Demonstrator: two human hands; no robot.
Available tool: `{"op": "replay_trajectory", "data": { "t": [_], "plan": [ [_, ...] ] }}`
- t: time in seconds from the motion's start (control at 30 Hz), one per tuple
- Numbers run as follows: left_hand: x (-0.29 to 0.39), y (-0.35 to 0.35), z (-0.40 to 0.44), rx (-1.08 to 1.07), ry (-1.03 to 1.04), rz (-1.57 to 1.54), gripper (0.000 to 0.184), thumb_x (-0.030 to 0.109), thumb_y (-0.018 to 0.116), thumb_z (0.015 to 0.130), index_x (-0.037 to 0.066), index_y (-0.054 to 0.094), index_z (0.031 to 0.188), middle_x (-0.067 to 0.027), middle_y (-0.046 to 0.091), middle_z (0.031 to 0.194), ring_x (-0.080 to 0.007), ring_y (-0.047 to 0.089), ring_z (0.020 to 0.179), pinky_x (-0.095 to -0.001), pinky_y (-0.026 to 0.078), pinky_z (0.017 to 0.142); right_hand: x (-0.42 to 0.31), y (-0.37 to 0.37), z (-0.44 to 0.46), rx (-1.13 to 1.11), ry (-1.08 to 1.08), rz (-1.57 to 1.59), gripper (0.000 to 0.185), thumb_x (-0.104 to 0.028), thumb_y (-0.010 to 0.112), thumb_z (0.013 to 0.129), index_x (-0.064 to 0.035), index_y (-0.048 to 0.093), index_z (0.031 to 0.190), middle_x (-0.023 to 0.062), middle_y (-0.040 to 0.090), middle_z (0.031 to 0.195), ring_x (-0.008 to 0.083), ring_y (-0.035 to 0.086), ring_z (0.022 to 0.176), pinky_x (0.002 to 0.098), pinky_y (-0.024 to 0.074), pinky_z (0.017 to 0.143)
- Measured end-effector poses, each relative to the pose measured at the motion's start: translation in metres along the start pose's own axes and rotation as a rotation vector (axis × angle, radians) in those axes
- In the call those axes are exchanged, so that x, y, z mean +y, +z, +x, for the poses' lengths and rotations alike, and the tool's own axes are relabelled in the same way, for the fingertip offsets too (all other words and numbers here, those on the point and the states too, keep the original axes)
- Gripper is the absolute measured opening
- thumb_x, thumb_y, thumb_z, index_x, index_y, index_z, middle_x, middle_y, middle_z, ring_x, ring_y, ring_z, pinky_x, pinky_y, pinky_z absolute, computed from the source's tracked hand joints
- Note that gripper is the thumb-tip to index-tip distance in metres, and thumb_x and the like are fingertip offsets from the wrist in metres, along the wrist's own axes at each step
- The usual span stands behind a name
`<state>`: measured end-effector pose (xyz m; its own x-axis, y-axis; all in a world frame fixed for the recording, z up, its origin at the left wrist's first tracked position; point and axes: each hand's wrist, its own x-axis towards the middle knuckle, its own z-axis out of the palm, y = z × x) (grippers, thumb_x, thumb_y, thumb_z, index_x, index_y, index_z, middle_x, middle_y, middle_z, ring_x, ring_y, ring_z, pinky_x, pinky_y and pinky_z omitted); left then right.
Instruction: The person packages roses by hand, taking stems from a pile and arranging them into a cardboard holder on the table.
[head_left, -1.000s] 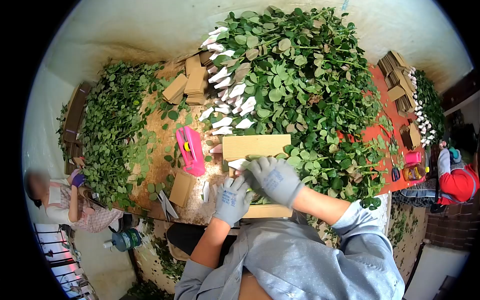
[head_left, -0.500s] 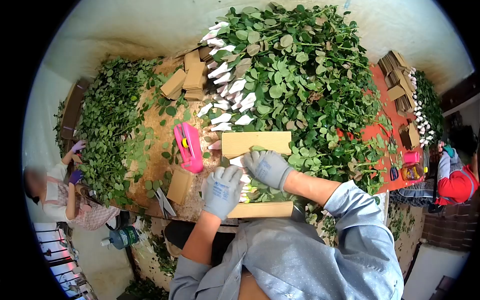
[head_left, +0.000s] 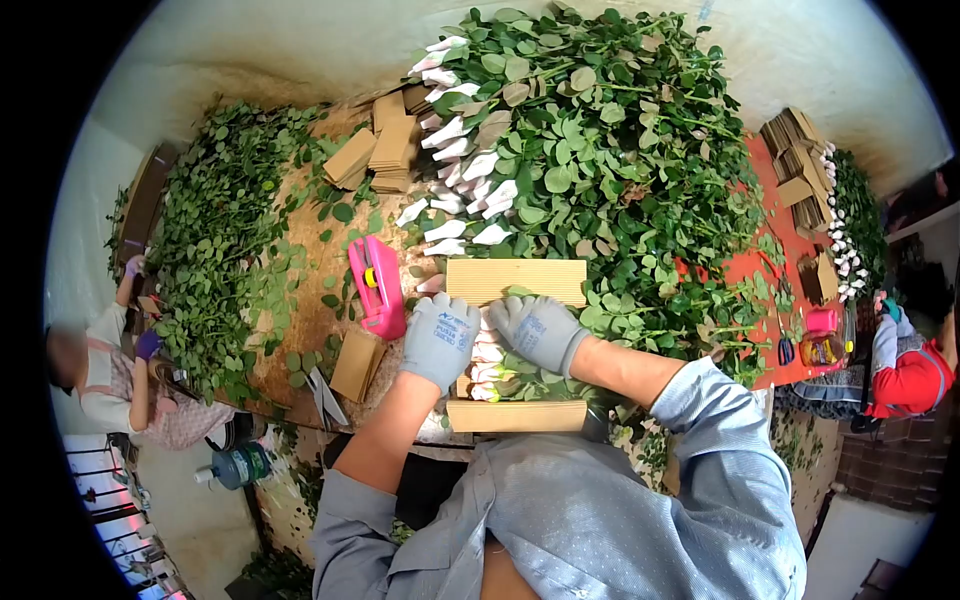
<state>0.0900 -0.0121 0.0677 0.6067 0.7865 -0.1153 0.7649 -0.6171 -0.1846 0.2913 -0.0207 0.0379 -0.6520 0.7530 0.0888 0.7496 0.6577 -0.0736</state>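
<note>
My left hand [head_left: 440,342], in a grey glove, is closed with its fingers curled down at the heads of a row of roses [head_left: 487,372]. What its fingertips grip is hidden. Beside it my right hand [head_left: 540,335], also gloved, has its fingers wrapped round the neck of a rose at the top of that row. These pale pink roses lie between two flaps of a corrugated cardboard sheet [head_left: 515,282], with leaves to their right. The near cardboard flap [head_left: 517,417] stands close to my body.
A pink stapler [head_left: 377,290] and a small cardboard stack [head_left: 357,366] lie to the left. Behind are roses with white-covered heads [head_left: 470,180] and more folded cardboard [head_left: 394,150]. One co-worker [head_left: 120,375] is at the left, another [head_left: 910,375] at the far right.
My left hand has moved up and slightly right, its fingers now curled down beside my right hand. My right hand has shifted slightly. The co-worker's hands at the left have moved apart.
</note>
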Motion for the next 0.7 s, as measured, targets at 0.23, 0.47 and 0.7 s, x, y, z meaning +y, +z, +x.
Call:
{"op": "replay_trajectory", "data": {
  "t": [0.23,0.47,0.7],
  "plan": [
    [-0.013,-0.001,-0.011,0.074,0.167,-0.013,0.006,0.016,0.064,0.083,0.014,0.063,0.089,-0.0049,0.060,0.088,-0.0249,0.059,0.090,-0.0414,0.045,0.078,-0.002,-0.002,-0.003,0.028,0.029,0.024,0.025,-0.016,0.055,0.095,-0.0036,0.058,0.116,0.0130,0.064,0.091,0.0285,0.070,0.078,0.0411,0.0579,0.061],
    [-0.057,0.025,-0.053,-0.007,-0.130,0.014,0.007,0.017,0.065,0.081,0.012,0.065,0.085,-0.0095,0.065,0.086,-0.0295,0.063,0.086,-0.0432,0.048,0.078,0.000,-0.003,-0.002,0.000,-0.002,0.037,0.030,-0.018,0.056,0.095,-0.0023,0.055,0.121,0.0138,0.063,0.089,0.0299,0.069,0.073,0.0422,0.0555,0.055],
    [-0.024,0.024,-0.072,-0.055,-0.328,-0.452,0.030,0.031,0.072,0.086,0.006,0.070,0.103,-0.0172,0.070,0.104,-0.0405,0.065,0.097,-0.0506,0.052,0.084,0.003,0.010,-0.003,-0.034,-0.130,-0.110,0.046,-0.014,0.055,0.093,0.0021,0.049,0.136,0.0159,0.063,0.081,0.0272,0.067,0.059,0.0397,0.0529,0.047]
  ]
}}
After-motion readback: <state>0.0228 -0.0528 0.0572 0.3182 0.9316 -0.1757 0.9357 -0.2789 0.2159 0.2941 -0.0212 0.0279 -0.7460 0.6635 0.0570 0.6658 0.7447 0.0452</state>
